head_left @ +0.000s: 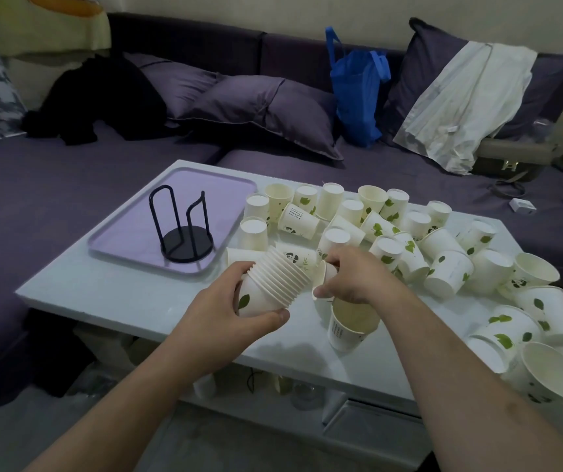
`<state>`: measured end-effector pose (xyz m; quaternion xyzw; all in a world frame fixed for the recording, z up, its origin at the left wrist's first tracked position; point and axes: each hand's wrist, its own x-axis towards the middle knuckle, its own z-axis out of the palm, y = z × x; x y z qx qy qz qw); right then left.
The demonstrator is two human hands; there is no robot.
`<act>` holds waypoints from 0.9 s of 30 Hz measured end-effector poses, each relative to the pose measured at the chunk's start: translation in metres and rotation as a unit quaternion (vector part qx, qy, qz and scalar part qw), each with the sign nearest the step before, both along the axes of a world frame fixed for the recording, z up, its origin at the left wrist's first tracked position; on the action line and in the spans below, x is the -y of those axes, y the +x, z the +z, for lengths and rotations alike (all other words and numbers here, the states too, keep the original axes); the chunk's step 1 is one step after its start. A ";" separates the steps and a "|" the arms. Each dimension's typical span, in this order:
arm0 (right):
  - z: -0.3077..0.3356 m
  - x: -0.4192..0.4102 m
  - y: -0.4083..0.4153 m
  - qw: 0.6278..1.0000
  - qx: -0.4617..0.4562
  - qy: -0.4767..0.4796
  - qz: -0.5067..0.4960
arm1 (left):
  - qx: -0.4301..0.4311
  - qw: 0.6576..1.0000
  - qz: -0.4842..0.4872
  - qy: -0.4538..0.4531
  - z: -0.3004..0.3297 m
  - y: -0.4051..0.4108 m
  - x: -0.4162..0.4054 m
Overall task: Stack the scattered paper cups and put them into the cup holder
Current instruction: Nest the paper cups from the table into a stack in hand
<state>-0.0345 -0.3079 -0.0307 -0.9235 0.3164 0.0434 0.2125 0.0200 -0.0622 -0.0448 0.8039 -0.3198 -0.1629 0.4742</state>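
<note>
Matt paper cups [446, 272], black metal holder [184, 226], glossy table [130, 294]

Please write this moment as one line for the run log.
left hand: holds cup stack | right hand: brings one cup to stack | cup holder: empty, on tray | many cups loose on table

Both forearms are bare, left hand [239, 301] and right hand [355, 277] apparently without rings.

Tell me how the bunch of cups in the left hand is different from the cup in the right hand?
The stack in the left hand is many cups nested together, lying sideways with ridged rims showing. The single cup in the right hand is just one, mostly hidden by the fingers. Both are white paper, held above the table.
</note>
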 end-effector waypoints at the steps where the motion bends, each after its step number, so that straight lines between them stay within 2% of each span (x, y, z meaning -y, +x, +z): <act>1: 0.001 0.001 -0.001 1.000 0.008 0.007 -0.004 | -0.001 1.000 -0.001 0.000 0.000 0.000 0.000; 7: 0.023 0.003 -0.017 0.997 0.065 0.024 -0.022 | 0.000 1.000 0.001 -0.001 0.000 -0.002 0.001; 10: 0.043 0.004 -0.029 0.983 0.173 0.052 -0.040 | 0.002 1.000 0.000 -0.002 0.000 -0.002 0.001; 13: 0.054 0.001 -0.041 0.928 0.320 0.177 -0.070 | -0.003 1.000 -0.004 -0.001 0.001 -0.004 0.004; 16: 0.051 -0.003 -0.043 0.858 0.389 0.321 -0.098 | -0.005 1.000 -0.009 0.009 0.001 -0.007 0.008; 19: 0.047 -0.011 -0.042 0.798 0.411 0.434 -0.083 | -0.008 1.000 -0.016 0.012 0.001 -0.011 0.011; 23: 0.038 -0.025 -0.042 0.791 0.381 0.477 -0.040 | -0.003 1.000 -0.020 0.010 0.003 -0.015 0.012; 27: 0.027 -0.032 -0.039 0.788 0.385 0.478 -0.033 | -0.003 1.000 -0.014 0.003 0.004 -0.016 0.013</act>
